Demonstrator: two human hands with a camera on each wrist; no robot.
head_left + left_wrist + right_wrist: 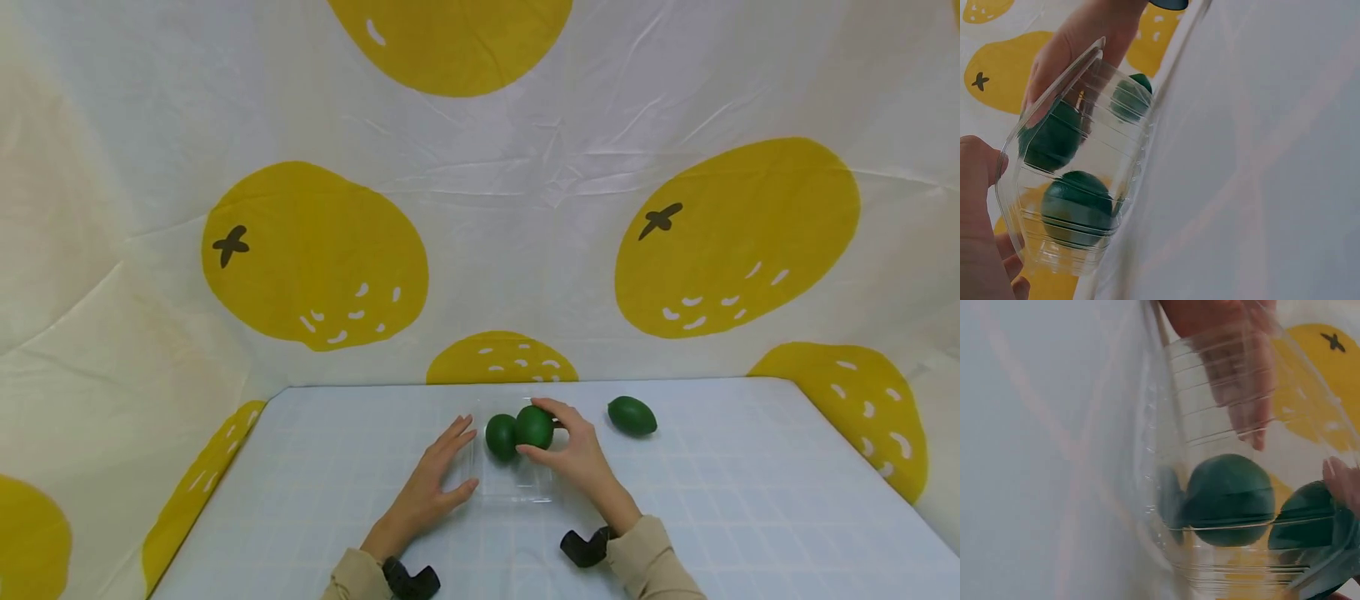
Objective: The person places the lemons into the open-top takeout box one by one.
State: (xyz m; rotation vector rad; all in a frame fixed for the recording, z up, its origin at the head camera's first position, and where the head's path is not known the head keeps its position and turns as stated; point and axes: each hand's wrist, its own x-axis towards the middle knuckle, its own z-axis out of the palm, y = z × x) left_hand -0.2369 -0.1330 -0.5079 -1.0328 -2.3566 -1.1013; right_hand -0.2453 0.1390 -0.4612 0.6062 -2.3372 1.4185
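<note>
Green fruit [535, 427], pinched by right hand [577, 448]: probably light, firm, slick; best gripped across its middle. Left hand [431, 490]: fingers extended beside clear container [506, 485].

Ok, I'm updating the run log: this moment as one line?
right hand: grips one green fruit; left hand: beside clear container; inside container: second green fruit; on table: third green fruit

The place is looking like a small curtained filming booth. A white curtain [525, 250], printed with big yellow fruits [315, 258], is hanging behind a pale, faintly gridded table [330, 467] and running along both its sides. Small black cameras [587, 547] are sitting at a person's beige sleeves [651, 560]. The curtain is hiding the wider room, leaving its kind unclear.
</note>
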